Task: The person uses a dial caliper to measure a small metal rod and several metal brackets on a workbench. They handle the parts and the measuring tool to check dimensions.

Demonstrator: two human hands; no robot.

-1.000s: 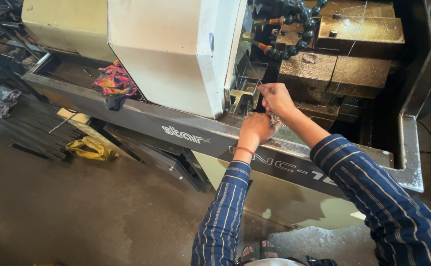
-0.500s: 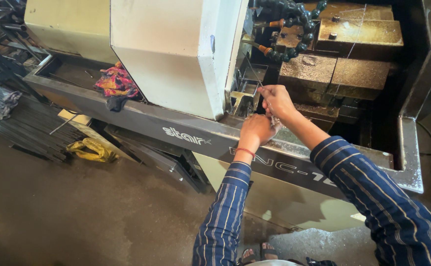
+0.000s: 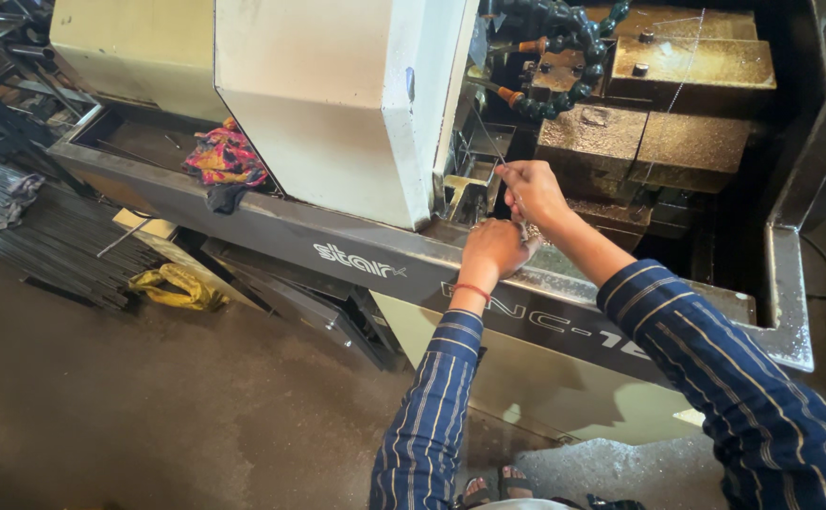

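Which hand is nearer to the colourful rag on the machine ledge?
The left hand. It is to the right of the colourful rag, low on the ledge; the right hand is further right, inside the machine opening.

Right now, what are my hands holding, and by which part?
The right hand pinches a thin metal rod near its top; the left hand closes around its lower end.

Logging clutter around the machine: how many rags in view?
2. A multicoloured rag lies on the machine's ledge, left of the white housing; a yellow rag lies on the floor below. More may be hidden behind the machine.
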